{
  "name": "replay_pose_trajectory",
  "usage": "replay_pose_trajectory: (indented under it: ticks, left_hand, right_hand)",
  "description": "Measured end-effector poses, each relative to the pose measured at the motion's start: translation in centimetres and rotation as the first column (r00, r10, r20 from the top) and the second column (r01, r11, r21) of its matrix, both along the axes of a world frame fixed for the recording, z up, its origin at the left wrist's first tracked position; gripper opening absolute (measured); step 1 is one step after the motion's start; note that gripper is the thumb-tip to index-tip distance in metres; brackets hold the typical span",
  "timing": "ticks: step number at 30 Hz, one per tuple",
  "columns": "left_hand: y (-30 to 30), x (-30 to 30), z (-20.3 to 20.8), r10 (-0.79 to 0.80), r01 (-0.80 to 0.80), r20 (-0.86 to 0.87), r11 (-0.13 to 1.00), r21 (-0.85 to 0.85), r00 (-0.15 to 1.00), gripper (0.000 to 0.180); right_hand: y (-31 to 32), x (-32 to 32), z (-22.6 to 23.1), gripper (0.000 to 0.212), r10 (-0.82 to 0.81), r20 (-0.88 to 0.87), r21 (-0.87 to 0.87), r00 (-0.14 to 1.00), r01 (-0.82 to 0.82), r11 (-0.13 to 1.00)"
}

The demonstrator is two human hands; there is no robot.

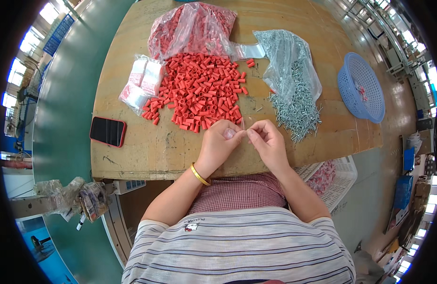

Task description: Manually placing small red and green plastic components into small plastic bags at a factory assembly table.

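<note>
a small clear plastic bag [229, 134] is held in the curled left hand [219, 144], just in front of the near right edge of the heap of tapered red plastic sleeves [195, 92], and its thin edge is pinched between the thumb and forefinger of the right hand [269, 144]. to the right of that heap, silver screws [296, 106] are spilled from a clear bag [284, 59]; to its left, a red-edged smartphone [108, 132] is laid on the table [147, 156].

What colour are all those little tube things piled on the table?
The little tubes are bright red, seen best in the head view.
</note>
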State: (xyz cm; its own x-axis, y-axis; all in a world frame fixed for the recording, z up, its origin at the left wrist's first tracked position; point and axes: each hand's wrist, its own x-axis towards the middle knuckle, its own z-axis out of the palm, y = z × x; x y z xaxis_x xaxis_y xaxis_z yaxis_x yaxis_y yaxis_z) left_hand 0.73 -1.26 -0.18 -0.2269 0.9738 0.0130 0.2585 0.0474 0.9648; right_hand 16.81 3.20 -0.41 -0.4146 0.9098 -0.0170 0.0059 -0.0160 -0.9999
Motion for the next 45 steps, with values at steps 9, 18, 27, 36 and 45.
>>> replay_pose_trajectory:
  ticks: [9, 18, 27, 36, 45]
  left_hand:
    - [-0.3, 0.1, -0.6, -0.040, 0.125, -0.415, 0.976, 0.180, 0.909, 0.018]
    - [-0.4, -1.0, 0.4, -0.145, 0.170, 0.213, 0.980, -0.105, 0.966, 0.019]
    - [-0.2, -0.7, 0.9, -0.191, 0.198, 0.094, 0.978, -0.072, 0.977, 0.016]
    - [-0.4, -0.9, -0.9, -0.188, 0.196, 0.115, 0.979, -0.059, 0.975, 0.011]
    - [-0.5, -1.3, -0.5, -0.165, 0.164, 0.001, 0.978, -0.126, 0.986, 0.008]
  right_hand:
    - [0.8, -0.1, -0.4, 0.018, 0.053, 0.228, 0.099, 0.972, -0.078, 0.992]
    - [1.6, 0.7, -0.1, 0.009, 0.118, 0.095, 0.044, 0.988, -0.123, 0.991]
    - [0.7, 0.6, -0.9, 0.002, -0.054, 0.149, 0.296, 0.987, 0.008, 0.955]
    - [0.6, 0.2, -1.9, 0.007, -0.026, -0.006, 0.344, 1.000, 0.027, 0.939]
    - [0.6, -0.3, -2.3, 0.006, 0.026, -0.084, 0.369, 0.996, 0.007, 0.929]
